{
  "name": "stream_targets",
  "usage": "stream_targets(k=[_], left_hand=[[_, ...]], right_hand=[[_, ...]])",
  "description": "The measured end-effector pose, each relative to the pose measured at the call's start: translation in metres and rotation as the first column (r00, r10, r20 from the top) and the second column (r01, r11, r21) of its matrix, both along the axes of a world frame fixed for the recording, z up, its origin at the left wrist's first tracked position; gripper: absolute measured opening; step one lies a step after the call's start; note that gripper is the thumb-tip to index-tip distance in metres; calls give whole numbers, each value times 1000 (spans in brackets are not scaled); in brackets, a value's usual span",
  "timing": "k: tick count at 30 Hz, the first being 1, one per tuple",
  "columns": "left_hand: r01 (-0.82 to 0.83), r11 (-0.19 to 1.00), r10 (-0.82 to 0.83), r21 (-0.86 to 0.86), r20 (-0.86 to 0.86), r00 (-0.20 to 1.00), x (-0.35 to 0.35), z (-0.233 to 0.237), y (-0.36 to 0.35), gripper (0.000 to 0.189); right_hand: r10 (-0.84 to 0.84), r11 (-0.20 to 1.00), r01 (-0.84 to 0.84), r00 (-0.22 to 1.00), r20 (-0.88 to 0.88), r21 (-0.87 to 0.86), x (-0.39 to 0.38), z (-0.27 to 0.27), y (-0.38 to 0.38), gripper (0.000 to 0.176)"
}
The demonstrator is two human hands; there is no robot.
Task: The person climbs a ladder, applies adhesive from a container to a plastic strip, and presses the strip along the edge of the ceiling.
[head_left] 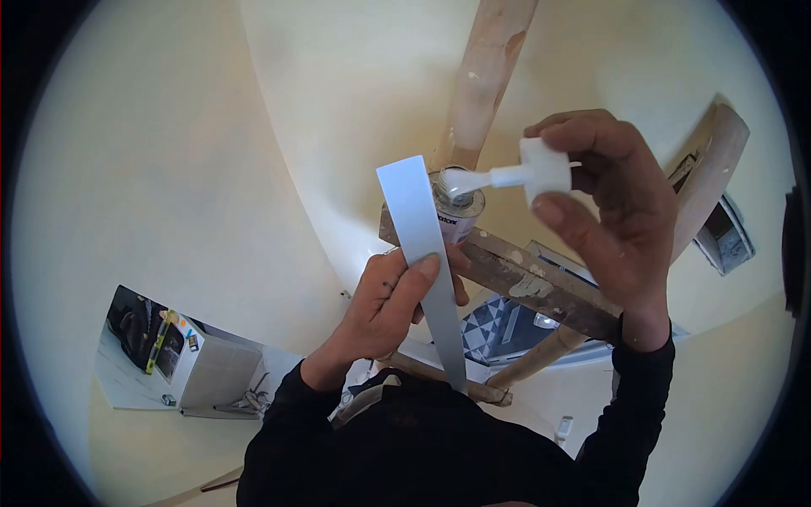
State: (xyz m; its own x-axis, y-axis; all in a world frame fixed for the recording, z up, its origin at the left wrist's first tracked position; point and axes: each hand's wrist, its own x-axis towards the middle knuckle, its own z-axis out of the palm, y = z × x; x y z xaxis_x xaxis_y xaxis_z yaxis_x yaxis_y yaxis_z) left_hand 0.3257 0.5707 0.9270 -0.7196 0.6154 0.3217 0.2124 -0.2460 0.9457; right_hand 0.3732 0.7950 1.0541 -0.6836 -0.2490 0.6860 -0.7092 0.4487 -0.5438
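Note:
My left hand (380,308) grips a long, flat white strip (412,211), its thumb pressed along the face. The strip stands tilted, its wide end up near the can and its lower end close to my dark top. Between thumb and fingers, my right hand (621,203) pinches a white brush cap (547,173), turned sideways. The brush end, coated in something white and wet, lies over the mouth of an open metal can (459,226). That can sits on a worn wooden beam (549,291), just right of the strip.
A wooden post (486,93) rises behind the can, and another timber (714,165) slants at the right beside a wall opening (726,237). Below left, a white box-like unit (215,376) stands near a yellow-green level (158,342). Patterned blue tiles (481,328) show beneath the beam.

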Motion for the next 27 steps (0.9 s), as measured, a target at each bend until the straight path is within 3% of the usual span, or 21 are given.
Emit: stream_targets(k=[5,7,8,10,13,19,21,24,25,27], left_hand=[[31,999,-32,-27,-28,999,3,1,1,37],[50,998,-52,-43,-45,998,5,2,2,37],[36,999,-36,-7,-36,999,8,3,4,37],[15,999,-14,31,-28,1000,8,4,3,37],[62,998,-61,21,-22,998,6,1,-1,37],[219,963,-227,159,34,973,2,-6,-6,42],[273,929,-287,248,19,958,0,-5,-5,48],[304,907,-334,292,56,941,-6,-17,-2,51],[306,908,-335,287,56,941,-8,-25,-1,51],[116,950,-149,289,92,985,-10,-32,0,57]], right_hand=[[106,982,-104,994,-3,160,-9,5,-18,42],[17,947,78,957,-291,311,-14,7,-20,39],[19,947,76,956,-292,311,-14,6,-20,39],[-3,929,188,866,-501,318,-13,6,-19,42],[66,916,182,811,-581,358,-7,-8,-24,43],[92,831,203,869,-487,518,22,-10,-26,37],[10,920,185,869,-494,346,27,-8,-28,38],[-24,944,198,838,-545,264,27,-4,-36,38],[-27,945,200,837,-547,259,29,-7,-36,38],[31,919,170,867,-497,355,33,-16,-35,40]])
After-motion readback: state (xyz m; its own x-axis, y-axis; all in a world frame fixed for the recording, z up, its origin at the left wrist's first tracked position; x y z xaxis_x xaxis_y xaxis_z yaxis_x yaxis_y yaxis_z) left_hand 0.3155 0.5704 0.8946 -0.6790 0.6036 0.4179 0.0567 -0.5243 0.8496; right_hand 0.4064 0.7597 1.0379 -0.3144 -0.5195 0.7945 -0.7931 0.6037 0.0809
